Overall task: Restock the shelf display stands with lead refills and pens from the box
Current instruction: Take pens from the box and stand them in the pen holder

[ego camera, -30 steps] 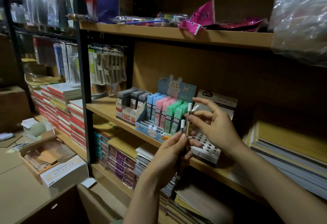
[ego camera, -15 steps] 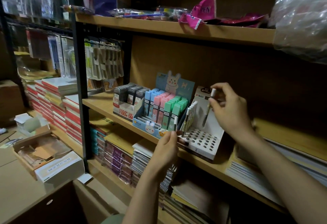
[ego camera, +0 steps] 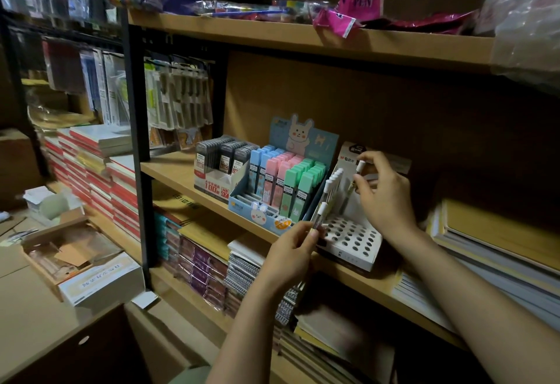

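The right hand (ego camera: pixel 383 194) is up at the white pen stand (ego camera: pixel 353 239) on the middle shelf (ego camera: pixel 169 168), fingers curled, pinching a white-capped pen (ego camera: pixel 354 182) near its top; the pen tilts down toward the stand's holes. A row of capped pens (ego camera: pixel 333 183) already stands along the stand's left side. The left hand (ego camera: pixel 292 251) sits lower, in front of the stand, gripping a spare pen (ego camera: pixel 319 215) with its cap pointing up. Left of the stand are the pastel lead refills (ego camera: pixel 285 183) in their bunny display. The box (ego camera: pixel 81 265) lies open, well apart to the left.
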The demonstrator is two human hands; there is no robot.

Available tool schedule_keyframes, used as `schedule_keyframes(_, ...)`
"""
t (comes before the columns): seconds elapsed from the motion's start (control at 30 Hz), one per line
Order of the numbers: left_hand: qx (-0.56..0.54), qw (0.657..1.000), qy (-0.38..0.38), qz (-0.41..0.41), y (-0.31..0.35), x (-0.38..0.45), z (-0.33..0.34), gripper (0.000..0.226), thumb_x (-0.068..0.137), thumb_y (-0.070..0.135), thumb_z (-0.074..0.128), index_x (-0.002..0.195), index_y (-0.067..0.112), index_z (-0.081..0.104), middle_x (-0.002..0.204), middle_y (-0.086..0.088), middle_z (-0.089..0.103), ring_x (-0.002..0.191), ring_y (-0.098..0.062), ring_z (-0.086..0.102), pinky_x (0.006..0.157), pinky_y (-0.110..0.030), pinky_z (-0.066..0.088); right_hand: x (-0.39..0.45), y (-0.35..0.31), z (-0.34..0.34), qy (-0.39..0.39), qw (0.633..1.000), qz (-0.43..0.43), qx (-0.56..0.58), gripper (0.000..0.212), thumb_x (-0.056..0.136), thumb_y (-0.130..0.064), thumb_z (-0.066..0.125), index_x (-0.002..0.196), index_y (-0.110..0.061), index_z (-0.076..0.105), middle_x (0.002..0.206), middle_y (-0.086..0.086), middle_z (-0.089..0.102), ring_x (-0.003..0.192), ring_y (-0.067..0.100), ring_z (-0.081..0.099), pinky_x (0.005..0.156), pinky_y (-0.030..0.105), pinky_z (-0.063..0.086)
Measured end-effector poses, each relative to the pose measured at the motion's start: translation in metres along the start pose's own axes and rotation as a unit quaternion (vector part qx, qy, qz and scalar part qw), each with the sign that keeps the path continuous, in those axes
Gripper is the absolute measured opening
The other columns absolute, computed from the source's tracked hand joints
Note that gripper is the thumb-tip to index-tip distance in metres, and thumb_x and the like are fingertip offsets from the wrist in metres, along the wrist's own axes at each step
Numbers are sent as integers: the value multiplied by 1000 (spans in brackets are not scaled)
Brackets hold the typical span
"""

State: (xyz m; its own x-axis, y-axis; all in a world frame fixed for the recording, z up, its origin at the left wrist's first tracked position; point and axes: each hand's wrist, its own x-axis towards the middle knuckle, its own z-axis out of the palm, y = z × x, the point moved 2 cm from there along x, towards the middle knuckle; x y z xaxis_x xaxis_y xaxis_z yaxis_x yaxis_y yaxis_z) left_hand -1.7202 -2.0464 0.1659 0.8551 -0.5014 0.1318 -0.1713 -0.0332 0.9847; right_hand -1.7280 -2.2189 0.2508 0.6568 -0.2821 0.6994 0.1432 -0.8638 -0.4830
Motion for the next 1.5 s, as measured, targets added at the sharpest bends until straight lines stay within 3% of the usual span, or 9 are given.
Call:
schedule_keyframes(0.1, 3, 1000, 2, 0, -2, 1, 1, 22, 103, 28, 43, 114, 21, 61, 108, 2, 67, 67, -17, 56, 66, -30, 50, 1, 1, 1, 1, 1000, 15, 25, 32, 92, -8, 63, 118, -23, 55, 94, -5, 59, 76, 10, 66, 56, 14, 50)
schedule_keyframes(0.27, 16, 1000, 6, 1, -1, 2, 2, 25, 103, 31, 43, 119, 21, 59, 115, 1, 66, 82, -17, 57, 81, -39, 52, 8, 1, 3, -9, 1000, 21, 7, 35, 92, -8, 63, 123, -22, 53, 94, -8, 54, 82, 15, 67, 66, 23, 56)
schedule_keyframes(0.43, 9, 1000, 8, -3, -2, 1, 2, 21, 102, 30, 45, 116, 22, 59, 112, 6, 67, 79, -14, 58, 76, -36, 50, 13, 3, 9, -44, 999, 24, -16, 32, 89, -5, 66, 113, -22, 55, 90, -1, 62, 85, 17, 66, 72, 30, 59)
schedule_keyframes(0.57, 15, 1000, 10, 1, -1, 0, 2, 19, 102, 29, 46, 113, 21, 59, 108, 3, 68, 74, -13, 57, 70, -30, 49, 7, 10, 17, -52, 998, 38, -19, 36, 89, -2, 65, 115, -24, 55, 83, 0, 63, 78, 14, 65, 60, 21, 52)
schedule_keyframes(0.83, -75, 997, 23, 23, 5, -5, 3, 15, 98, 26, 54, 113, 25, 58, 101, 3, 74, 65, -5, 54, 60, -22, 44, -14, -2, -1, -37, 998, 13, -42, 49, 92, -16, 62, 135, -26, 41, 84, -9, 57, 65, 8, 63, 52, 26, 57)
schedule_keyframes(1.0, -97, 993, 34, 51, 13, -7, 9, 18, 97, 20, 56, 114, 23, 58, 96, -1, 73, 68, -2, 57, 61, -18, 46, -36, -21, -12, -110, 981, 41, 156, 24, 89, -25, 67, 106, -37, 55, 90, -13, 65, 79, -8, 64, 58, 5, 48)
schedule_keyframes(1.27, -162, 985, 1, 65, 25, -9, 23, 21, 102, 19, 44, 119, 16, 57, 79, -1, 62, 56, -6, 44, 50, -16, 34, -46, -33, -9, -122, 962, 21, 243, 31, 86, -13, 72, 111, -27, 61, 91, -17, 72, 81, 1, 70, 70, 15, 55)
schedule_keyframes(1.4, -126, 989, 20, 79, 22, -7, 22, 20, 101, 20, 46, 114, 18, 61, 88, -3, 64, 71, -8, 55, 63, -20, 45, -41, -29, -16, -124, 965, 24, 231, 31, 82, -9, 75, 101, -33, 65, 87, -9, 73, 83, 0, 70, 70, 13, 54)
schedule_keyframes(1.5, -40, 987, 131, 81, 9, 1, 18, 12, 94, 27, 59, 106, 24, 62, 102, 7, 64, 96, -8, 61, 82, -24, 53, -27, -18, -29, -52, 971, 50, 226, 31, 84, -5, 70, 95, -32, 59, 96, -12, 65, 87, 5, 68, 68, 18, 56)
